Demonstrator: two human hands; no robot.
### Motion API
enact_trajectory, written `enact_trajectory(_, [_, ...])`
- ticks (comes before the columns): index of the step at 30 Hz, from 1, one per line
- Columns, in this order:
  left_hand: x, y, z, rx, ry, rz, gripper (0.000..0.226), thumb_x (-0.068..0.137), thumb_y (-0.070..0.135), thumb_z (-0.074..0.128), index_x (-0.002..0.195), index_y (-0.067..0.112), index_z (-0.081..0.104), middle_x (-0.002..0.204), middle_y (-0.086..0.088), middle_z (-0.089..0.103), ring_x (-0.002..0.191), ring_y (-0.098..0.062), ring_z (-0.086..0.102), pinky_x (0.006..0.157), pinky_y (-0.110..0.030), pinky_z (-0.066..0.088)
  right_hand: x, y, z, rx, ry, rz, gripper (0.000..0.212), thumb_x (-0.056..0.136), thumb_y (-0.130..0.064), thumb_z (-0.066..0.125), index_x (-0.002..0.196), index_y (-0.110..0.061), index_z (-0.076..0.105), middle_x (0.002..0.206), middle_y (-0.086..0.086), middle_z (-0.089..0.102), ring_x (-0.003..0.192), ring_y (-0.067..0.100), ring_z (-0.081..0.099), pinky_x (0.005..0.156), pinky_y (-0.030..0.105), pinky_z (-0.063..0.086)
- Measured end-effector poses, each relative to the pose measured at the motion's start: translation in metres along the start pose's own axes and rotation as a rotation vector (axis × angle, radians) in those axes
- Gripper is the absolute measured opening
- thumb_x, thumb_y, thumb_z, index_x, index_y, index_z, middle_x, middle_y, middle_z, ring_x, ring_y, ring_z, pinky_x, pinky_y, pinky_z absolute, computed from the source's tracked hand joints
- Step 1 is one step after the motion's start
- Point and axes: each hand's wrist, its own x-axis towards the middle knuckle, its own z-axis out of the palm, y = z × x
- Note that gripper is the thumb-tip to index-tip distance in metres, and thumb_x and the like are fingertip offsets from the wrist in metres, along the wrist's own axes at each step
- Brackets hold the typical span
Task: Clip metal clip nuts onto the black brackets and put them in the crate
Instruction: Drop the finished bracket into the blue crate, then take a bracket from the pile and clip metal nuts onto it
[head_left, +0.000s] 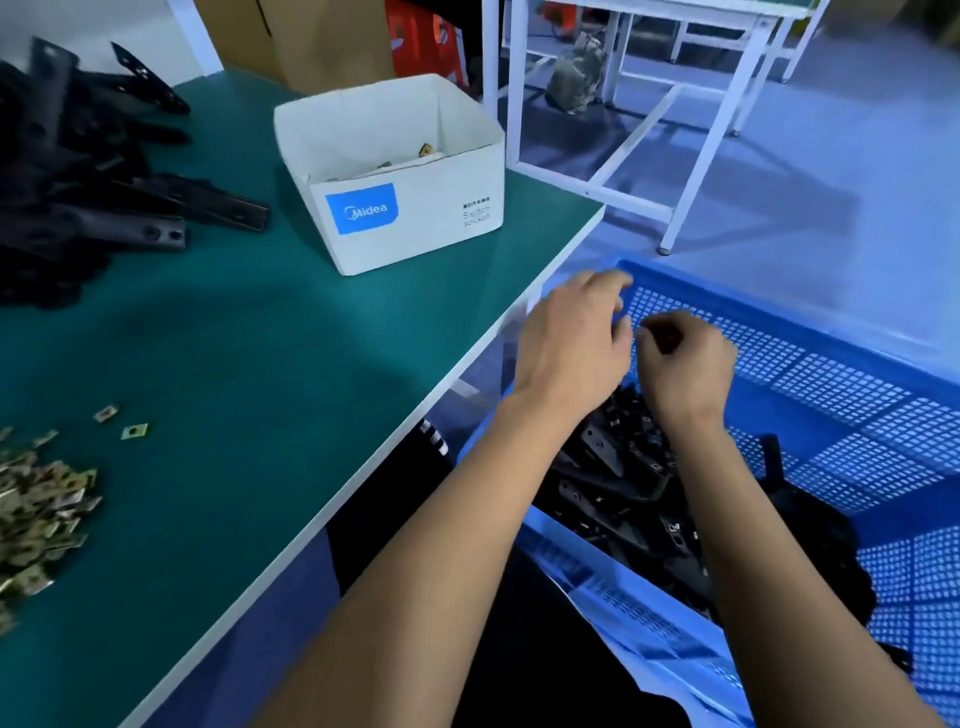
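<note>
1. Both my hands hang over the blue crate (810, 332). The left hand (571, 332) shows its back to me, fingers loosely bent; I cannot tell whether it holds anything. The right hand (685, 358) is curled into a loose fist just beside it, and whatever may be inside is hidden.
2. Finished brackets (623, 483) lie heaped in the crate below and between my wrists, so I judge this is the drop-off end of a cycle.
3. Loose brackets (104, 171) sit piled well to the left of my hands, on the far part of the green table (270, 364).
4. The clip nuts (36, 509) are heaped far left of my left forearm, at the near part of the table, with a few strays beside the heap.
5. Handling, as I judge it: the brackets look like stiff, flat bars, light enough for one hand; I would grip one mid-length and leave the holed end free. The nuts look small, thin and springy, likely sharp-edged and easy to fumble; I would pinch one by its flat sides and push it on squarely.
6. The white box (395, 171), beyond my left hand, holds only a few nuts at the bottom.
</note>
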Motion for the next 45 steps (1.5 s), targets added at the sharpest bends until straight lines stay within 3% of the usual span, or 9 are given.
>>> enact_trajectory(3, [0.008,-0.004,-0.061,-0.115,0.315,0.023,0.029,0.088,0.013,0.064,0.116,0.017,0.069,0.096,0.008,0.07,0.083,-0.017,0.067,0.077,-0.04,0.056,-0.007,-0.076,0.005,0.155,0.046,-0.28,0.015,0.09,-0.023,0.062,0.094,-0.018,0.076,0.081,-0.001,0.074,0.072,0.018,0.067,0.073,0.034,0.055])
enact_trajectory(6, [-0.006,-0.036,-0.13,-0.101,0.516,-0.064,0.026,0.085,0.013,0.063,0.109,0.017,0.07,0.086,0.012,0.07,0.076,-0.013,0.067,0.076,-0.038,0.056,-0.035,-0.162,0.028,0.279,-0.084,-0.549,0.011,0.088,-0.02,0.061,0.086,-0.021,0.071,0.065,-0.012,0.06,0.06,0.011,0.052,0.061,0.012,0.039])
enact_trajectory(11, [-0.08,-0.113,-0.227,0.091,0.784,-0.297,0.02,0.084,0.014,0.063,0.102,0.016,0.073,0.082,0.014,0.069,0.08,-0.011,0.069,0.082,-0.036,0.056,-0.109,-0.279,0.096,0.177,-0.562,-0.826,0.013,0.086,-0.017,0.055,0.074,-0.016,0.062,0.065,0.006,0.06,0.065,0.036,0.055,0.057,0.042,0.043])
enact_trajectory(18, [-0.22,-0.199,-0.337,0.362,1.196,-0.602,0.02,0.09,0.018,0.061,0.109,0.015,0.068,0.087,0.014,0.065,0.085,-0.011,0.064,0.079,-0.024,0.047,-0.238,-0.377,0.156,0.113,-0.987,-1.155,0.016,0.085,-0.023,0.071,0.073,-0.025,0.06,0.071,-0.001,0.065,0.074,0.027,0.064,0.062,0.032,0.04])
enact_trajectory(24, [-0.297,-0.242,-0.386,0.687,1.05,-0.989,0.03,0.088,0.031,0.061,0.113,0.016,0.065,0.121,-0.009,0.059,0.118,-0.038,0.047,0.094,-0.042,0.036,-0.303,-0.407,0.189,-0.037,-1.161,-1.464,0.048,0.084,-0.066,0.072,0.111,-0.026,0.069,0.092,-0.008,0.05,0.088,0.015,0.049,0.074,0.033,0.038])
enact_trajectory(29, [-0.304,-0.25,-0.392,0.703,0.997,-1.248,0.05,0.079,0.048,0.071,0.12,0.021,0.06,0.14,-0.011,0.042,0.132,-0.038,0.035,0.104,-0.046,0.031,-0.305,-0.401,0.202,0.093,-1.193,-1.419,0.019,0.089,-0.048,0.076,0.091,-0.031,0.068,0.09,-0.01,0.055,0.088,0.013,0.054,0.072,0.029,0.032])
enact_trajectory(36, [-0.311,-0.251,-0.396,0.621,1.145,-1.372,0.068,0.07,0.039,0.079,0.123,0.012,0.046,0.143,-0.014,0.032,0.125,-0.037,0.036,0.094,-0.048,0.039,-0.299,-0.396,0.207,0.319,-1.196,-1.244,0.014,0.089,-0.034,0.08,0.082,-0.025,0.072,0.078,-0.013,0.067,0.073,0.002,0.061,0.069,0.02,0.047])
enact_trajectory(39, [-0.312,-0.252,-0.394,0.587,1.212,-1.319,0.062,0.071,0.028,0.077,0.122,0.011,0.046,0.145,-0.016,0.029,0.122,-0.036,0.035,0.082,-0.036,0.034,-0.294,-0.395,0.206,0.47,-1.114,-1.101,0.011,0.089,-0.028,0.081,0.083,-0.02,0.075,0.071,-0.012,0.069,0.066,0.001,0.064,0.062,0.011,0.045])
enact_trajectory(45, [-0.305,-0.245,-0.388,0.435,1.298,-1.017,0.057,0.07,0.027,0.085,0.115,0.011,0.054,0.136,-0.014,0.031,0.11,-0.027,0.037,0.103,-0.032,0.039,-0.262,-0.388,0.206,0.49,-1.225,-0.96,0.021,0.089,-0.008,0.078,0.102,-0.024,0.078,0.09,-0.009,0.077,0.082,0.003,0.074,0.078,0.016,0.056])
